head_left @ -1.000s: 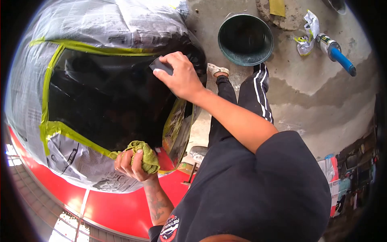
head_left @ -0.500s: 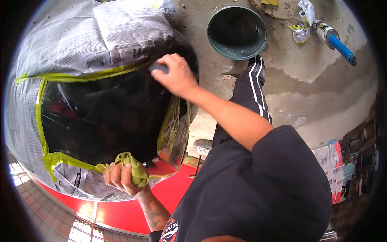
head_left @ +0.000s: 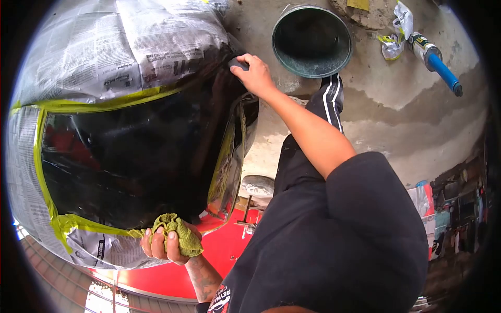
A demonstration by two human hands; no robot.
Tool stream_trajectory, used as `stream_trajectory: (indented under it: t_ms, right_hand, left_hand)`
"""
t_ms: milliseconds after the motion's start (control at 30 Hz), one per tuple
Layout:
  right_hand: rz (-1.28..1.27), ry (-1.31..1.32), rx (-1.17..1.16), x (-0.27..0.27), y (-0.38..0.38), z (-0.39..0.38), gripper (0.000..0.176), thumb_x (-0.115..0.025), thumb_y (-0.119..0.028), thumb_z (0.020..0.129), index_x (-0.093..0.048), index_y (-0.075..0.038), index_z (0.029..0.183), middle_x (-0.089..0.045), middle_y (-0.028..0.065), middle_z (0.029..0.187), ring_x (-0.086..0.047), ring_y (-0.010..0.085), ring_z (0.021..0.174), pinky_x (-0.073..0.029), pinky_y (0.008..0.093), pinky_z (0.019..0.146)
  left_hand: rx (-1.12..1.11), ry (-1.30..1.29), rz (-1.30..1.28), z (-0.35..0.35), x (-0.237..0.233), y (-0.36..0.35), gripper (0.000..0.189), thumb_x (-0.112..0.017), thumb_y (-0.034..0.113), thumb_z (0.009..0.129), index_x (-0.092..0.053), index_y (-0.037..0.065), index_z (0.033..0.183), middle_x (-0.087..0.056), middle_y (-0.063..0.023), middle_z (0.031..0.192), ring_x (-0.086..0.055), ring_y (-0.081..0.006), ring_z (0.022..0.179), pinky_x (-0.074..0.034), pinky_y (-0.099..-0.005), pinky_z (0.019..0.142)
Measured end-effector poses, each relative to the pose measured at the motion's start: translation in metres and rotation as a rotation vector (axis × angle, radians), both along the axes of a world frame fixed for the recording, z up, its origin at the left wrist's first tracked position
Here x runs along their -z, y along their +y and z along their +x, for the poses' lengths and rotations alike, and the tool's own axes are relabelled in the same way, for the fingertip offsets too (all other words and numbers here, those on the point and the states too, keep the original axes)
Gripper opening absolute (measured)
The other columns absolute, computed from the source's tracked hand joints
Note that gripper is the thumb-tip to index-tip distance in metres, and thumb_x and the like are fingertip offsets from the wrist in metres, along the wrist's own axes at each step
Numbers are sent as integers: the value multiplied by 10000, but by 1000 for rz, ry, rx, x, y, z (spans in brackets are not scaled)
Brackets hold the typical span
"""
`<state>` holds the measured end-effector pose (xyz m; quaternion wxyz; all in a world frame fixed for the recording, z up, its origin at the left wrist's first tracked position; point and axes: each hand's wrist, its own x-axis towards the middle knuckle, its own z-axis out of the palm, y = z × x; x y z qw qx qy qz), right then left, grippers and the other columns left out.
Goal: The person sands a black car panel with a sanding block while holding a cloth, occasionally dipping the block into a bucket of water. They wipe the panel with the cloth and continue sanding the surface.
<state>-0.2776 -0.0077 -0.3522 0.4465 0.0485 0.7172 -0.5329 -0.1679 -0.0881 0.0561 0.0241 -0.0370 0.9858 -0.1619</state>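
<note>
My right hand (head_left: 255, 77) grips a small dark block (head_left: 238, 63) and rests it on the upper right end of a glossy black panel (head_left: 141, 156). Yellow masking tape (head_left: 104, 104) borders this panel, with newspaper (head_left: 156, 36) covering the car body around it. At the panel's lower edge, my left hand (head_left: 166, 245) is closed around a crumpled yellow-green cloth (head_left: 182, 237), close to the tape and the lower newspaper. The underside of the block is hidden from me.
A dark green bucket (head_left: 313, 41) stands on the concrete floor by my leg. Beyond it lie a blue-ended cylinder (head_left: 436, 62) and a crumpled plastic wrapper (head_left: 399, 31). Red car bodywork (head_left: 167, 281) shows below the panel. Assorted items (head_left: 454, 219) are stacked at the right.
My right hand has slid the dark block up and to the right, to the panel's outer end. My left hand, still gripping the cloth, appears slightly lower and farther right as the view shifts.
</note>
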Motion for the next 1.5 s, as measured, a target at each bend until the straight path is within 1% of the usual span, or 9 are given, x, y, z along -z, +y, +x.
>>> stream_trajectory:
  t_ms: [133, 400, 533, 667, 800, 933, 1167, 1400, 1500]
  right_hand:
    - [-126, 99, -20, -47, 3, 4, 456, -746, -338, 880, -700, -14, 1198, -700, 195, 1173, -679, 349, 1113, -524, 420, 977]
    - [-11, 21, -60, -2, -3, 3, 450, -763, -398, 814, -721, -48, 1095, -687, 217, 1147, -641, 400, 1113, -518, 463, 974]
    - [-235, 30, 29, -105, -10, -21, 450, -822, -402, 765, -703, -48, 1015, -641, 178, 1027, -647, 350, 997, -536, 430, 903]
    - [-384, -17, 121, -171, -27, -36, 415, -806, -372, 764, -671, -51, 989, -614, 177, 1052, -620, 366, 1040, -515, 450, 929]
    - [-236, 56, 113, -121, -14, -16, 387, -808, -354, 787, -691, -50, 996, -645, 168, 1052, -638, 362, 1043, -524, 444, 938]
    - [-84, -45, 122, -4, 0, 14, 396, -801, -350, 809, -727, -52, 1060, -706, 199, 1048, -683, 374, 1006, -541, 464, 913]
    - [-208, 112, 131, -90, 3, 16, 379, -760, -303, 876, -681, -53, 1149, -668, 185, 1159, -601, 384, 1138, -469, 462, 1018]
    - [130, 45, 71, -2, 3, 46, 373, -714, -300, 913, -656, -37, 1170, -663, 209, 1182, -594, 412, 1130, -476, 498, 1002]
    - [-130, 179, 98, -80, 3, 28, 389, -725, -296, 907, -643, -32, 1180, -656, 208, 1185, -586, 413, 1126, -467, 476, 1012]
  left_hand:
    - [8, -15, 0, -1, 0, -1, 391, -772, 100, 879, -541, 72, 1193, -596, -153, 1146, -614, -362, 1080, -553, -540, 930]
    - [-7, -23, -3, -4, -1, 3, 422, -787, 86, 867, -538, 71, 1207, -600, -156, 1148, -617, -374, 1078, -548, -549, 939]
    - [3, -19, -14, -3, 0, 1, 416, -787, 87, 872, -537, 61, 1204, -601, -162, 1154, -621, -372, 1076, -551, -552, 943]
    - [13, -11, -11, -2, 1, 2, 395, -783, 88, 880, -537, 46, 1187, -599, -168, 1151, -624, -357, 1072, -564, -553, 948]
    - [30, -8, -20, -1, 1, 0, 388, -779, 88, 888, -532, 44, 1184, -594, -169, 1152, -624, -347, 1072, -570, -559, 950]
    - [30, -6, -19, -1, 0, 0, 389, -779, 87, 891, -527, 42, 1184, -593, -166, 1156, -624, -342, 1073, -570, -557, 951]
    - [40, -4, -21, 1, 2, -1, 403, -778, 71, 893, -519, 29, 1199, -585, -184, 1157, -633, -342, 1065, -577, -552, 943]
    - [48, -2, -24, -2, 2, -2, 402, -779, 66, 890, -525, 25, 1197, -598, -183, 1151, -633, -347, 1066, -575, -555, 944]
    - [46, 15, -1, 0, 3, -2, 397, -783, 62, 888, -535, 20, 1195, -599, -181, 1145, -634, -351, 1064, -572, -551, 943]
